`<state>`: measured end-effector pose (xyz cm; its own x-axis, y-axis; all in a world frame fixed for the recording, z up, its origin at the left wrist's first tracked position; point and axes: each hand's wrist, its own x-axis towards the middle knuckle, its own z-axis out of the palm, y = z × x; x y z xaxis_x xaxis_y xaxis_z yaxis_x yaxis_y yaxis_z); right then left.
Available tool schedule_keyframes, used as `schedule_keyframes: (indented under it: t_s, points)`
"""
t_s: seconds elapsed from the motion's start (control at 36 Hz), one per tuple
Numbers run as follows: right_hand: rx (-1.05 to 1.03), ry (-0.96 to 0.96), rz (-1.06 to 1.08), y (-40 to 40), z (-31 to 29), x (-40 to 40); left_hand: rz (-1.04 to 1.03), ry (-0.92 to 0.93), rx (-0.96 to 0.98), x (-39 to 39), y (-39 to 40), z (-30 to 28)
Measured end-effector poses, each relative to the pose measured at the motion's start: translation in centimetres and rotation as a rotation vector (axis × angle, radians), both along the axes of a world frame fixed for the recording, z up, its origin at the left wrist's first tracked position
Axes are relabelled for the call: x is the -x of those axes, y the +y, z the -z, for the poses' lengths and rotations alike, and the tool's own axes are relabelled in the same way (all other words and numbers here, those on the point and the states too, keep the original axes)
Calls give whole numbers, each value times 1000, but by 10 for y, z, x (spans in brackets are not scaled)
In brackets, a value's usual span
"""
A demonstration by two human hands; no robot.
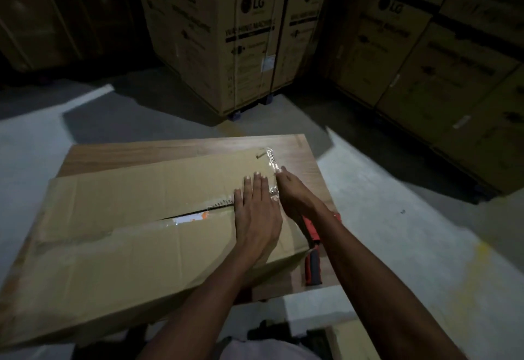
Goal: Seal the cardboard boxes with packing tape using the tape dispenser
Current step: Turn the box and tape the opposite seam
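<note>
A: Here we are at the cardboard box [136, 235], lying flat on a wooden bench [295, 149]. The left hand [256, 212] is spread flat, fingers straight, palm down over the centre seam near the box's right end.

B: And the right hand [295, 192]?

A: Just beside the left one, edge-on along a strip of clear packing tape [271, 161] that crosses the lid near that end. It looks to be rubbing the strip down, though whether its fingers are straight or curled, I cannot tell from this angle.

B: So no tool in hand?

A: None. The tape dispenser [312, 257], red and dark grey, lies on the bench just beside the box's right edge, under the right forearm.

B: Where are we in the job, then?

A: Early on this box, I'd say. One cross strip is being smoothed, but the long seam [187, 215] to the left gapes open, with something white and orange showing through.

B: Next move?

A: By my reading, take up the dispenser, press the flaps together so the gap closes, then run tape along that seam. The flaps are creased and may spring apart, so the left hand should hold them down.
</note>
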<state>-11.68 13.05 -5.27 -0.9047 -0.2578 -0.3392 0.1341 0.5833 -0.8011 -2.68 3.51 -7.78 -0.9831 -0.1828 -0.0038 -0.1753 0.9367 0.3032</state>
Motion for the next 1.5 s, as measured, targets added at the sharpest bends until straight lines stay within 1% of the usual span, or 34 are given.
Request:
schedule_keyframes:
  t_s: [0.08, 0.22, 0.31, 0.36, 0.42, 0.53, 0.64, 0.69, 0.81, 0.97, 1.03, 1.17, 1.31, 1.42, 1.5]
  points:
    - [21, -29, 3, 17, 2, -33, 5, -7, -21, 1, 0, -2]
    - [-57, -25, 76, 42, 4, -84, 9, -24, -27, 3, -3, 0]
    - [0, 37, 92, 48, 0, -117, 14, -22, -25, 3, -5, 3]
    - [-5, 90, 95, 50, -1, -133, 19, -22, -36, 2, -5, 5]
    - [-15, 92, 112, 51, 0, -142, 22, -21, -38, 2, -5, 6]
    - [-90, 89, 131, 49, -1, -144, 30, -15, -32, 2, -5, 5]
    - [-209, 91, 115, 49, 2, -134, 32, -21, -29, 1, -4, 3]
    - [-318, 95, 94, 49, 3, -127, 35, -20, -20, 1, -4, 2]
    - [-524, 169, 40, 41, 4, -107, 42, -18, 0, 1, -5, 2]
    - [-583, 299, -66, 22, 1, -76, 29, -15, 10, 0, -3, 5]
    - [-555, 307, -83, 15, -3, -58, 25, -2, 14, 0, -2, 5]
    - [-546, 230, -51, -17, -14, -2, 21, 25, 25, 0, -2, 9]
    - [-553, 221, -67, -39, -20, 31, 8, 30, 13, 0, -2, 11]
    - [-398, 175, -11, -44, -19, 48, 5, 33, -3, 3, -2, 11]
    - [-241, 130, 59, -42, -18, 46, 3, 29, -16, 4, -2, 10]
